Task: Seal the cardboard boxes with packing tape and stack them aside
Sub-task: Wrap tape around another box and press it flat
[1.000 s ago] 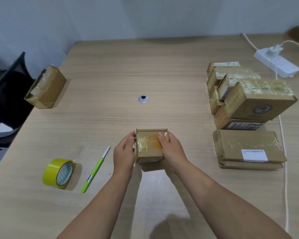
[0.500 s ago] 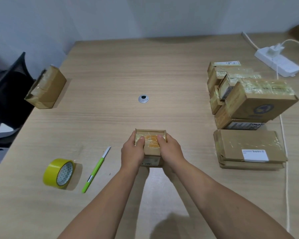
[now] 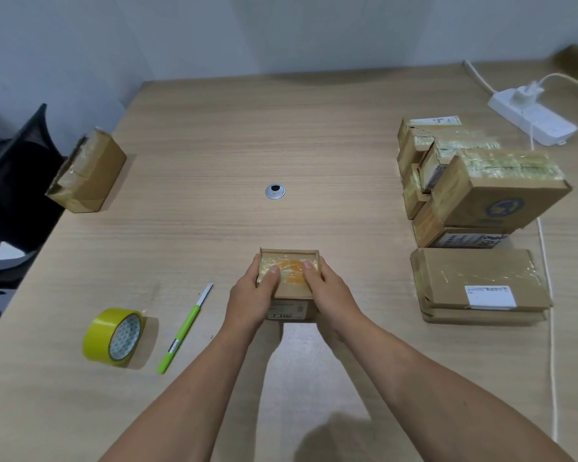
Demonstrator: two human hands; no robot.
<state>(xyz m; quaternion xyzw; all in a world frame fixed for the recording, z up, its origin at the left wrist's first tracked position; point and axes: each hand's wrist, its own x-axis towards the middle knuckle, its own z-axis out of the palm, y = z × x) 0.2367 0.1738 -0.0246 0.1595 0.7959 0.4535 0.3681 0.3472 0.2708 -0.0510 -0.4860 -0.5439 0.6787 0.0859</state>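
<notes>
Two hands were on the small cardboard box (image 3: 292,288) at the near middle of the table (image 3: 214,128). Your left hand (image 3: 249,296) gripped its left side and your right hand (image 3: 329,290) its right, fingers wrapped round the walls and both thumbs pressed onto the glossy taped top. A white label showed on the face turned toward you. Whether the box rested on the wood or was held just above it could not be told.

Left of your left forearm lay the green knife (image 3: 184,328), and beyond it the yellow tape roll (image 3: 114,336) stood on its edge; the two were apart. On your right sat the pile of taped boxes (image 3: 474,191), its top one tilted, with a pair of flat boxes (image 3: 477,281) stacked just in front of the pile. A lone taped box (image 3: 87,171) sat at the far left edge. A round grommet (image 3: 275,191) marked the table's middle, and a white power strip (image 3: 531,120) lay at the far right.
</notes>
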